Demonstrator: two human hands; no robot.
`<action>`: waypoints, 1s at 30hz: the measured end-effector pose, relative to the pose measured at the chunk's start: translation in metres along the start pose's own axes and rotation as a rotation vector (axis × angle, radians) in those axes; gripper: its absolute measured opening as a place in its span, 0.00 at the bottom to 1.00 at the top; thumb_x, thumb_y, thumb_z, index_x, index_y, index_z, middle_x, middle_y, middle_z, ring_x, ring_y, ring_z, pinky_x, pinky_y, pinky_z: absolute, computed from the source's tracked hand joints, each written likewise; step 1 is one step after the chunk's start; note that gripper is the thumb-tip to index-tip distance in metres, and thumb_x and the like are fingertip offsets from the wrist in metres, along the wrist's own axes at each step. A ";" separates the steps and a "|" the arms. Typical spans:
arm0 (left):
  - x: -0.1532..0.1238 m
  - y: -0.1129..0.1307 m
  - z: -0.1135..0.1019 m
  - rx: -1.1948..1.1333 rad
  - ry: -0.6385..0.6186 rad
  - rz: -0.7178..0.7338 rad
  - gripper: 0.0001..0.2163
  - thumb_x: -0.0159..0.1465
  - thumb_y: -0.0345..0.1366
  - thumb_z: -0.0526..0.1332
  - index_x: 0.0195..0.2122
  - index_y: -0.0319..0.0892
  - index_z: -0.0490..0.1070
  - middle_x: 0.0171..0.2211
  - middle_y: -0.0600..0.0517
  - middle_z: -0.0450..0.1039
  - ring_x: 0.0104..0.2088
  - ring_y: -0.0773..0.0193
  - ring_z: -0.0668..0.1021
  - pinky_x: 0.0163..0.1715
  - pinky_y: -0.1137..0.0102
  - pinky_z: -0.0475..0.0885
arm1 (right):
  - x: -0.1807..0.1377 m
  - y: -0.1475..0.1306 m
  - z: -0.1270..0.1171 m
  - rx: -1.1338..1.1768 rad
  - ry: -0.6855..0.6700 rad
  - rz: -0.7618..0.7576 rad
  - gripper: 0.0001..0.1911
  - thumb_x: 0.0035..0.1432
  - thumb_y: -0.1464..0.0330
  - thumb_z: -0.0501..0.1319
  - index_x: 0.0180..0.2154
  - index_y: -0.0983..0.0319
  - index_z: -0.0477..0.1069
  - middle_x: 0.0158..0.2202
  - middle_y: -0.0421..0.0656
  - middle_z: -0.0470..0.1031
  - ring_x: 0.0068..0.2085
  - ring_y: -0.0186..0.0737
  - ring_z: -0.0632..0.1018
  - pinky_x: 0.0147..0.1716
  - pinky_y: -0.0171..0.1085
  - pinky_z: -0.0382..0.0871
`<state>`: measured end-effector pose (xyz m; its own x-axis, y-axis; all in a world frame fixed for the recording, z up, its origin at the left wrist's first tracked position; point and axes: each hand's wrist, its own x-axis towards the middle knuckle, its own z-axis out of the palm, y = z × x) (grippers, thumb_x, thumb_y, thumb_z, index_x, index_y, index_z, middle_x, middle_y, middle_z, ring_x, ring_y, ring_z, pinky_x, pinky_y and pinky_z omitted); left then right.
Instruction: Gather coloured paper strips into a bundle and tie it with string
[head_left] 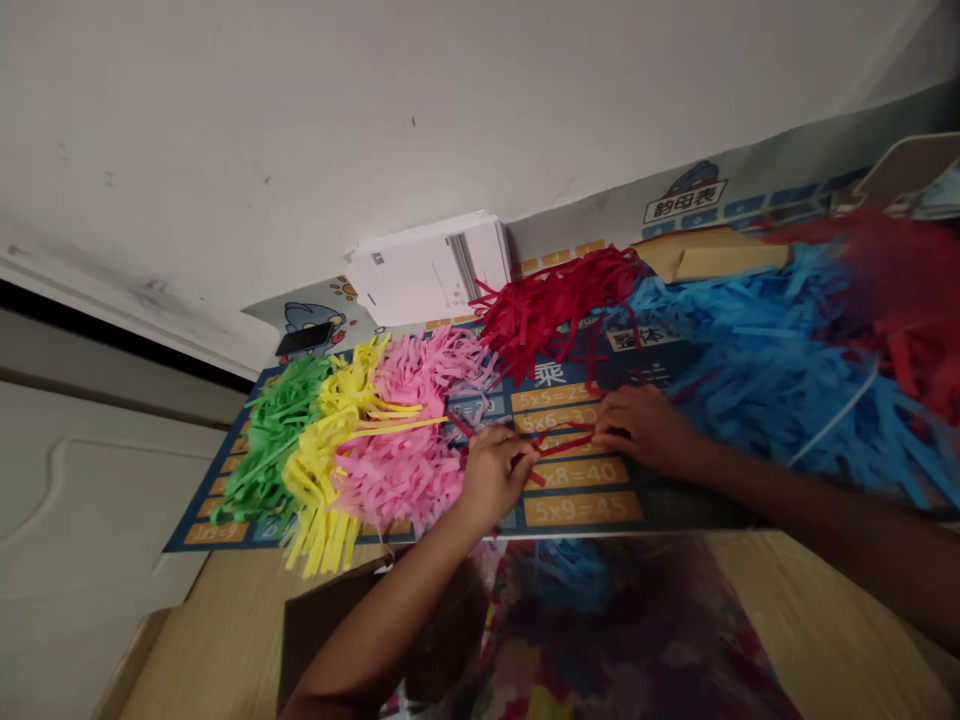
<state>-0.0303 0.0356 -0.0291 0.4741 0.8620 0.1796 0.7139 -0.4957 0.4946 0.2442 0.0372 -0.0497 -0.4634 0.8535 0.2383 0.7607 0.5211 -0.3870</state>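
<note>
A thin red paper strip (562, 440) is stretched between the two hands over a dark blue printed mat with orange multiplication boxes (581, 508). Its left end is pinched in the curled fingers of the left hand (496, 472), which is closed into a loose fist just right of a pile of pink shredded paper strips (409, 430). The right end of the strip is pressed under the fingertips of the right hand (646, 425), which is laid palm down on the mat with the fingers held together; whether the strip is truly pinched there cannot be told. The strip is seen lying just above the mat, between the hands and touching both.

Left of the pink pile, a bundle of yellow paper strips (330, 470) and a bundle of green paper strips (274, 440) are laid side by side, touching. On the far side of the hands, a heap of dark red paper strips (555, 300) is spread, and to the right a large mass of blue paper strips (780, 360) is piled against the right forearm. A white rectangular box (427, 268) is set against the wall at the far edge of the mat.
</note>
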 end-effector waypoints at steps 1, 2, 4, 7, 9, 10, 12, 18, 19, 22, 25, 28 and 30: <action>0.001 0.001 -0.001 -0.006 -0.015 -0.031 0.05 0.65 0.33 0.64 0.32 0.43 0.78 0.32 0.50 0.77 0.39 0.58 0.76 0.42 0.63 0.65 | 0.002 0.002 -0.001 0.044 -0.039 0.040 0.10 0.65 0.63 0.62 0.33 0.58 0.78 0.39 0.42 0.78 0.42 0.42 0.73 0.42 0.41 0.53; 0.001 0.002 -0.001 0.007 -0.030 -0.053 0.05 0.66 0.33 0.63 0.32 0.43 0.78 0.33 0.50 0.77 0.40 0.57 0.76 0.43 0.62 0.65 | 0.004 0.002 -0.003 0.068 -0.078 0.070 0.09 0.65 0.63 0.62 0.33 0.58 0.78 0.39 0.42 0.78 0.42 0.42 0.73 0.42 0.41 0.53; 0.004 0.007 -0.003 0.066 -0.068 -0.082 0.05 0.66 0.33 0.63 0.33 0.42 0.77 0.35 0.48 0.77 0.42 0.55 0.76 0.44 0.61 0.64 | 0.009 0.000 -0.008 0.057 -0.145 0.114 0.08 0.64 0.64 0.62 0.33 0.58 0.78 0.40 0.42 0.78 0.43 0.43 0.73 0.43 0.42 0.53; 0.008 0.016 -0.006 0.204 -0.123 -0.105 0.05 0.65 0.34 0.63 0.34 0.42 0.77 0.37 0.47 0.76 0.44 0.52 0.75 0.43 0.58 0.63 | 0.018 -0.010 -0.017 -0.040 -0.231 0.190 0.07 0.62 0.65 0.63 0.32 0.59 0.77 0.39 0.43 0.77 0.42 0.44 0.73 0.42 0.42 0.52; 0.009 0.021 -0.008 0.318 -0.134 -0.034 0.05 0.66 0.35 0.62 0.39 0.43 0.77 0.40 0.46 0.77 0.45 0.51 0.74 0.44 0.56 0.62 | 0.022 -0.018 -0.020 -0.114 -0.242 0.193 0.06 0.61 0.66 0.64 0.32 0.59 0.76 0.39 0.43 0.77 0.42 0.45 0.72 0.41 0.42 0.52; 0.009 0.023 -0.008 0.366 -0.135 0.044 0.06 0.67 0.34 0.61 0.43 0.44 0.77 0.41 0.47 0.77 0.46 0.52 0.74 0.44 0.56 0.61 | 0.022 -0.021 -0.021 -0.150 -0.227 0.147 0.05 0.61 0.67 0.64 0.33 0.59 0.76 0.39 0.43 0.78 0.42 0.45 0.72 0.41 0.43 0.51; 0.008 0.023 -0.006 0.422 -0.118 0.245 0.10 0.69 0.33 0.60 0.49 0.49 0.75 0.43 0.49 0.78 0.47 0.54 0.73 0.45 0.56 0.59 | 0.021 -0.025 -0.019 -0.206 -0.159 -0.042 0.04 0.61 0.70 0.63 0.35 0.59 0.77 0.39 0.43 0.78 0.43 0.45 0.71 0.41 0.44 0.51; 0.010 0.022 0.005 0.444 0.004 0.450 0.06 0.70 0.34 0.60 0.41 0.44 0.78 0.38 0.50 0.78 0.42 0.58 0.73 0.44 0.57 0.58 | 0.020 -0.028 -0.011 -0.380 0.019 -0.414 0.10 0.65 0.73 0.60 0.30 0.61 0.76 0.33 0.43 0.77 0.40 0.42 0.69 0.42 0.45 0.52; 0.012 0.023 0.007 0.437 0.019 0.443 0.06 0.69 0.35 0.60 0.41 0.43 0.78 0.37 0.50 0.78 0.42 0.58 0.74 0.45 0.56 0.58 | 0.022 -0.028 -0.011 -0.407 0.015 -0.445 0.11 0.65 0.73 0.60 0.29 0.62 0.75 0.32 0.43 0.77 0.39 0.42 0.69 0.43 0.45 0.52; 0.019 0.026 0.012 0.452 0.061 0.436 0.07 0.70 0.34 0.59 0.38 0.42 0.77 0.35 0.50 0.79 0.40 0.58 0.75 0.47 0.56 0.59 | 0.026 -0.030 -0.011 -0.386 0.000 -0.425 0.13 0.66 0.72 0.59 0.29 0.61 0.75 0.31 0.42 0.76 0.39 0.42 0.69 0.43 0.46 0.53; 0.021 0.029 0.008 0.469 0.139 0.461 0.06 0.69 0.32 0.60 0.36 0.41 0.77 0.37 0.50 0.80 0.39 0.60 0.76 0.48 0.56 0.59 | 0.022 -0.040 -0.018 -0.352 0.041 -0.309 0.13 0.66 0.71 0.59 0.29 0.61 0.75 0.31 0.43 0.77 0.39 0.43 0.71 0.41 0.46 0.53; 0.010 0.040 -0.013 0.394 0.271 0.524 0.04 0.69 0.32 0.61 0.41 0.42 0.76 0.39 0.51 0.82 0.39 0.62 0.77 0.53 0.56 0.58 | 0.008 -0.061 -0.035 -0.167 0.109 -0.170 0.11 0.67 0.68 0.59 0.32 0.60 0.77 0.34 0.44 0.79 0.40 0.43 0.74 0.40 0.44 0.56; -0.001 0.053 -0.033 0.324 0.353 0.600 0.06 0.69 0.32 0.62 0.45 0.43 0.75 0.40 0.53 0.83 0.41 0.64 0.78 0.57 0.56 0.56 | -0.002 -0.076 -0.051 0.201 0.074 -0.051 0.12 0.67 0.63 0.57 0.37 0.59 0.79 0.38 0.44 0.80 0.41 0.42 0.76 0.41 0.42 0.60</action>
<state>-0.0100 0.0116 0.0247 0.6744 0.3917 0.6260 0.5277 -0.8486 -0.0376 0.2102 -0.0042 0.0249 -0.4586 0.8276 0.3237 0.6282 0.5595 -0.5407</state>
